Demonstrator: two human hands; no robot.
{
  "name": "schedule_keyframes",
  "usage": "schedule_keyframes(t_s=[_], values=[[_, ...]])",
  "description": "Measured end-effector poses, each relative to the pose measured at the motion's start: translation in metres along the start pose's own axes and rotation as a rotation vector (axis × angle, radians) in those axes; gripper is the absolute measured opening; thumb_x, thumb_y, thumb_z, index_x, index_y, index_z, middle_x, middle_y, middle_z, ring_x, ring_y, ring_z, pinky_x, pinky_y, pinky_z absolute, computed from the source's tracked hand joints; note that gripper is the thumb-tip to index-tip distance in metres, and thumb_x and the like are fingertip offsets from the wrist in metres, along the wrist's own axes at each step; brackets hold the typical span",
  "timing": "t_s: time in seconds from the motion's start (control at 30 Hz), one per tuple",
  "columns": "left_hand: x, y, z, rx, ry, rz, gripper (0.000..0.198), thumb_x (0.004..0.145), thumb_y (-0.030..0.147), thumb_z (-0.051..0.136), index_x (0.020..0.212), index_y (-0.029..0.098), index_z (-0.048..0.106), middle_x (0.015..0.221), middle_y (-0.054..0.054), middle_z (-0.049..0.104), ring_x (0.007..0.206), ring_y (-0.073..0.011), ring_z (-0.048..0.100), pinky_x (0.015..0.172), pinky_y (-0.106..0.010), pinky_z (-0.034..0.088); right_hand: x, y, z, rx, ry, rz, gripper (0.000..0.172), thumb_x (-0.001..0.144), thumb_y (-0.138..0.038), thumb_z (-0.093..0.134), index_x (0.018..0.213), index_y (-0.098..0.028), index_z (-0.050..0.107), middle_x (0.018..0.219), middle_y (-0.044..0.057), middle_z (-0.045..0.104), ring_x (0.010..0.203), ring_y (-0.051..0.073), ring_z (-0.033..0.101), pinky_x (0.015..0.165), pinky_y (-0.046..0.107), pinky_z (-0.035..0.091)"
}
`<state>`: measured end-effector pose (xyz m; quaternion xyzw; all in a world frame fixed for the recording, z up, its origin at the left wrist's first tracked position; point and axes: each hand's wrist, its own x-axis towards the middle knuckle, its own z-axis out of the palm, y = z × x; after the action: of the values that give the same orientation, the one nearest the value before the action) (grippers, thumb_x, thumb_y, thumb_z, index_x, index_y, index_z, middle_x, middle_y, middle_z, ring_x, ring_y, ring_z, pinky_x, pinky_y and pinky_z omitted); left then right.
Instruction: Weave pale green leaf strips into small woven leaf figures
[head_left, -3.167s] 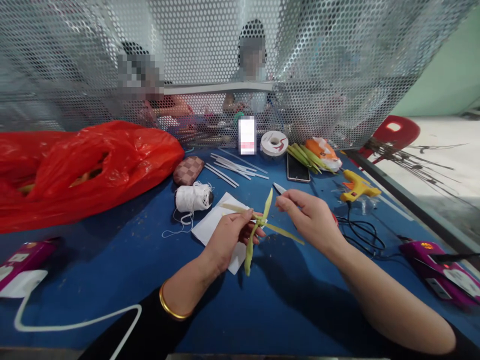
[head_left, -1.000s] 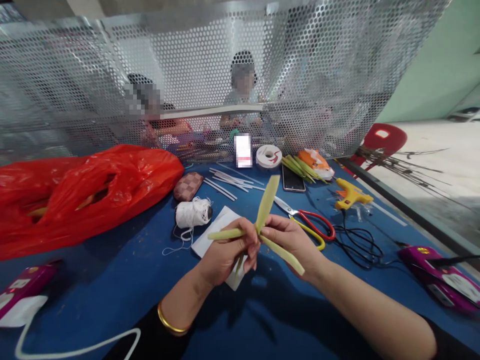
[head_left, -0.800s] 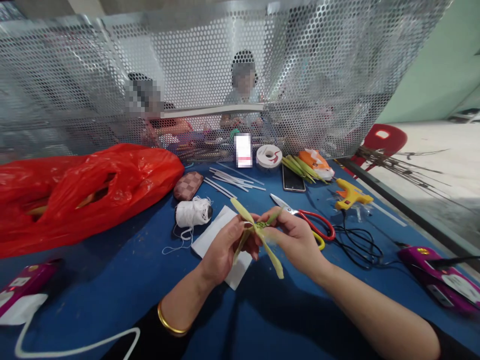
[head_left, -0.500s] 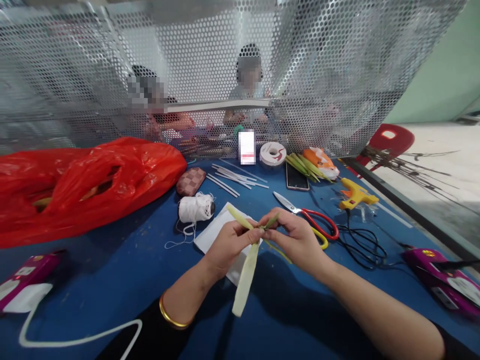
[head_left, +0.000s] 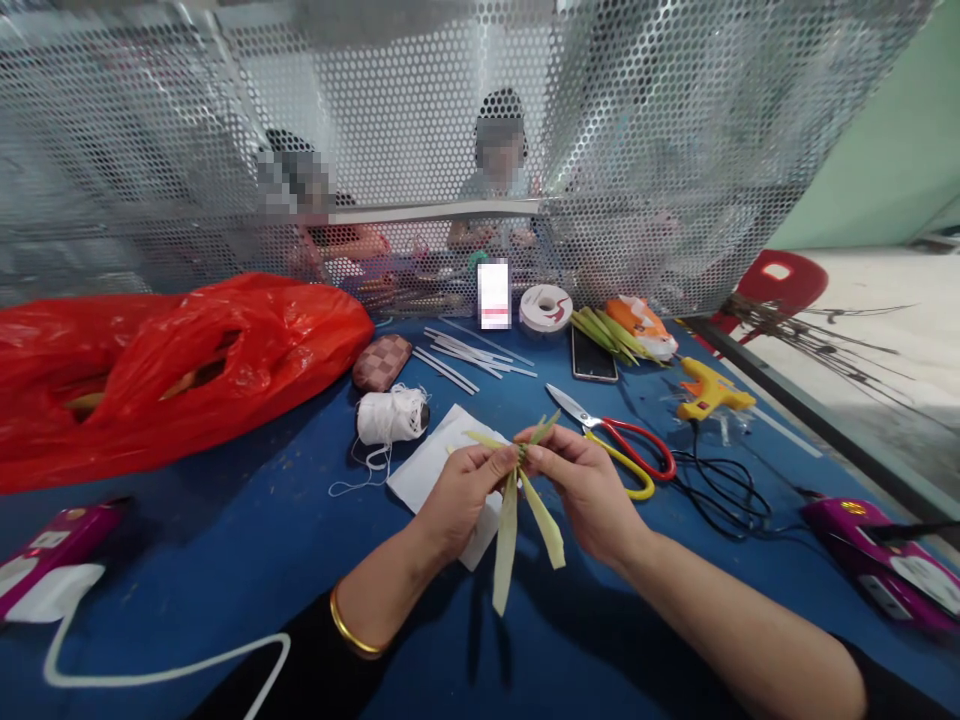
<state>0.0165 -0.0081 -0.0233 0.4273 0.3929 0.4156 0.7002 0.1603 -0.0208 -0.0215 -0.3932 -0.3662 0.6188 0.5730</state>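
Pale green leaf strips (head_left: 507, 545) cross at a small folded knot in front of me. My left hand (head_left: 472, 490) pinches the knot from one side, thumb on top. From the other side my right hand (head_left: 581, 475) pinches it between thumb and fingers. Two strip ends hang down below the knot, and shorter ends stick out above it. Beneath my hands lies a white sheet of paper (head_left: 427, 462), partly covered. Scissors (head_left: 611, 430) with one red and one yellow handle rest just beyond my right hand.
A red plastic bag (head_left: 300, 340) fills the left. Around the blue table (head_left: 247, 570) lie a white string spool (head_left: 391, 415), a ribbon roll (head_left: 545, 310), white sticks (head_left: 469, 352), a phone (head_left: 594, 358), a yellow glue gun (head_left: 712, 390) and purple devices (head_left: 885, 560). People sit behind a perforated screen (head_left: 405, 120).
The strips have turned in my fingers. A second strip end now hangs down on the right, and the one pointing up to the left shows less. Both hands stay at the knot.
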Motion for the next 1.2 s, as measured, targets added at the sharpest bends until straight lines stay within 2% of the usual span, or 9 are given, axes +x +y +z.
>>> schedule_keyframes(t_s=[0.07, 0.13, 0.33, 0.43, 0.57, 0.77, 0.87, 1.07, 1.2], values=[[0.000, 0.002, 0.001, -0.069, -0.017, -0.080, 0.042, 0.068, 0.052, 0.079, 0.064, 0.013, 0.066, 0.052, 0.000, 0.057, 0.046, -0.0087, 0.043, 0.047, -0.022, 0.030, 0.004, -0.004, -0.003, -0.023, 0.004, -0.035, 0.021, 0.067, -0.032, 0.082, 0.084, -0.020, 0.076, 0.077, 0.000, 0.067, 0.067, 0.013, 0.054, 0.069, 0.028, 0.045], [0.000, 0.003, 0.002, -0.108, -0.022, -0.117, 0.041, 0.067, 0.051, 0.080, 0.065, 0.013, 0.066, 0.050, 0.000, 0.057, 0.044, -0.0082, 0.043, 0.045, -0.022, 0.029, 0.007, -0.007, -0.006, -0.028, 0.035, -0.060, 0.017, 0.067, -0.032, 0.082, 0.076, -0.020, 0.075, 0.077, 0.000, 0.068, 0.065, 0.012, 0.054, 0.068, 0.028, 0.044], [0.001, -0.003, 0.002, -0.062, 0.063, -0.035, 0.040, 0.071, 0.049, 0.078, 0.063, 0.012, 0.065, 0.051, 0.002, 0.053, 0.046, -0.0067, 0.041, 0.045, -0.021, 0.029, 0.008, -0.004, -0.006, -0.061, 0.180, -0.037, 0.025, 0.065, -0.035, 0.084, 0.061, -0.017, 0.067, 0.060, 0.000, 0.064, 0.056, 0.012, 0.056, 0.063, 0.029, 0.045], [0.002, -0.003, 0.003, -0.119, 0.077, -0.071, 0.039, 0.073, 0.046, 0.078, 0.064, 0.012, 0.064, 0.052, 0.003, 0.054, 0.045, -0.0061, 0.042, 0.045, -0.020, 0.031, 0.009, 0.000, -0.004, -0.073, 0.210, -0.016, 0.028, 0.063, -0.036, 0.085, 0.058, -0.017, 0.066, 0.058, 0.000, 0.064, 0.053, 0.012, 0.057, 0.061, 0.029, 0.046], [0.002, 0.002, 0.005, -0.315, 0.064, -0.182, 0.034, 0.078, 0.039, 0.077, 0.065, 0.012, 0.062, 0.054, 0.002, 0.054, 0.046, -0.0061, 0.049, 0.046, -0.017, 0.041, 0.009, 0.001, -0.002, -0.070, 0.206, -0.035, 0.024, 0.063, -0.035, 0.084, 0.060, -0.017, 0.068, 0.058, 0.000, 0.064, 0.054, 0.013, 0.058, 0.062, 0.030, 0.048], [0.002, 0.010, 0.008, -0.439, 0.127, -0.275, 0.031, 0.094, 0.028, 0.060, 0.067, 0.011, 0.062, 0.059, 0.000, 0.059, 0.049, -0.0077, 0.058, 0.059, -0.020, 0.056, 0.007, 0.004, -0.002, -0.083, 0.202, -0.054, 0.016, 0.064, -0.030, 0.083, 0.065, -0.019, 0.072, 0.059, -0.001, 0.066, 0.055, 0.012, 0.059, 0.061, 0.029, 0.048], [0.001, 0.012, 0.010, -0.474, 0.156, -0.279, 0.030, 0.096, 0.025, 0.055, 0.070, 0.012, 0.062, 0.061, 0.000, 0.062, 0.046, -0.0071, 0.057, 0.058, -0.021, 0.057, 0.006, 0.005, -0.001, -0.093, 0.202, -0.059, 0.015, 0.063, -0.029, 0.084, 0.065, -0.019, 0.073, 0.058, -0.001, 0.067, 0.055, 0.012, 0.059, 0.062, 0.028, 0.048], [0.001, 0.013, 0.011, -0.495, 0.120, -0.283, 0.031, 0.095, 0.028, 0.057, 0.069, 0.012, 0.060, 0.059, 0.001, 0.061, 0.041, -0.0052, 0.053, 0.060, -0.022, 0.057, 0.005, 0.003, 0.001, -0.117, 0.211, -0.070, 0.015, 0.064, -0.029, 0.082, 0.062, -0.019, 0.071, 0.057, -0.001, 0.066, 0.055, 0.013, 0.059, 0.061, 0.029, 0.049], [0.003, 0.006, 0.009, -0.436, 0.149, -0.253, 0.030, 0.088, 0.030, 0.067, 0.066, 0.011, 0.062, 0.056, 0.002, 0.058, 0.044, -0.0061, 0.053, 0.055, -0.020, 0.052, 0.004, 0.003, 0.001, -0.134, 0.212, -0.107, 0.015, 0.065, -0.030, 0.081, 0.064, -0.019, 0.071, 0.057, -0.002, 0.065, 0.056, 0.012, 0.058, 0.062, 0.028, 0.047]])
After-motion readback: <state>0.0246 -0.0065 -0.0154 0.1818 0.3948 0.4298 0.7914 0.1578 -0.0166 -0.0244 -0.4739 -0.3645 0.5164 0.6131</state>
